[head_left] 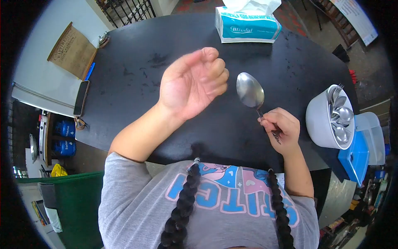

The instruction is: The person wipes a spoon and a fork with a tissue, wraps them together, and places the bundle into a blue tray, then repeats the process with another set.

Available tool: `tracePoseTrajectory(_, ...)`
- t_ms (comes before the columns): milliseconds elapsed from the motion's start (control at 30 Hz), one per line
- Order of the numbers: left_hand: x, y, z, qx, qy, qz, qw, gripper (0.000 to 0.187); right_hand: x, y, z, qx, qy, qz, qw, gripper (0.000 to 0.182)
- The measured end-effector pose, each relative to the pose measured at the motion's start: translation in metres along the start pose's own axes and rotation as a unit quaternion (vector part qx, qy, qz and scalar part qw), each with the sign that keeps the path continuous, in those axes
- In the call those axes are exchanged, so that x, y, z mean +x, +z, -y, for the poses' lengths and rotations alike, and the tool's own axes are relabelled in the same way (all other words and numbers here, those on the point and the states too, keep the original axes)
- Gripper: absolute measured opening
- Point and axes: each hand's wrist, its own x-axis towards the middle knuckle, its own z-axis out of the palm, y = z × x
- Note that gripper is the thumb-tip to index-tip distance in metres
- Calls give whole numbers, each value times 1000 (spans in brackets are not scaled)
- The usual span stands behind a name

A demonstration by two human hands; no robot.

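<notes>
A metal spoon (250, 90) is upright over the dark table, its bowl raised; my right hand (282, 128) pinches it by the handle. To the left of the spoon, my left hand (194, 82) is raised with the palm side showing and the fingers curled in. Nothing shows between those fingers. The spoon's bowl and my left hand are apart. Right of my right hand stands a white container (321, 120) holding several spoons and a fork (338, 92).
The dark table (199, 133) bears a tissue pack (248, 28) at its far edge. A blue tray (352, 159) and clear plastic container (374, 139) are at the right. A phone (81, 98) and a brown sign (72, 50) are on the left.
</notes>
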Motion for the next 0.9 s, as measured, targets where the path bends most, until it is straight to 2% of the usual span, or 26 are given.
tracePoseTrajectory(200, 1, 0, -2, -79, -5, -10, 997, 40, -1, 0, -2, -4, 2, 0, 1000, 9)
tracePoseTrajectory(333, 2, -2, -1, -86, -5, -19, 996, 41, -1, -1, -1, 2, 9, 5, 1000, 9)
tracePoseTrajectory(433, 2, -8, 0, -101, -14, 18, 995, 36, -1, 1, -4, -15, -17, -10, 1000, 11)
tracePoseTrajectory(467, 3, -7, 2, 8, 3, -24, 1000, 30, -1, 0, -4, -16, -16, -10, 1000, 11)
tracePoseTrajectory(500, 3, -6, 5, 116, 17, -66, 991, 29, -1, 0, -3, -64, -24, -20, 997, 14)
tracePoseTrajectory(533, 5, -2, 10, 115, 14, -62, 991, 29, -1, -1, -2, -113, -32, -32, 993, 18)
tracePoseTrajectory(567, 7, 5, 16, 189, 21, -105, 976, 30, 0, -3, 0, -118, -31, -35, 992, 18)
tracePoseTrajectory(600, 8, 9, 21, 261, 29, -146, 954, 38, 2, -4, 4, -198, -67, -18, 978, 21)
tracePoseTrajectory(633, 8, 12, 22, 249, -1, -135, 959, 49, 5, -6, 7, -277, -101, 1, 956, 24)
tracePoseTrajectory(667, 11, 16, 26, 248, -4, -129, 960, 49, 7, -7, 10, -282, -99, -1, 954, 24)
tracePoseTrajectory(733, 19, 26, 33, 176, -14, -213, 961, 37, 12, -5, 17, -332, -106, 56, 936, 28)
tracePoseTrajectory(767, 21, 18, 32, 176, -16, -211, 961, 37, 15, -4, 18, -363, -122, 54, 922, 27)
tracePoseTrajectory(800, 24, 4, 30, 142, 3, -168, 976, 33, 18, -3, 17, -365, -120, 53, 922, 27)
tracePoseTrajectory(833, 28, 2, 28, 109, 21, -123, 986, 39, 21, -3, 16, -359, -106, 52, 926, 28)
tracePoseTrajectory(900, 33, 5, 24, 138, 38, -135, 981, 41, 28, -4, 21, -357, -94, 46, 928, 28)
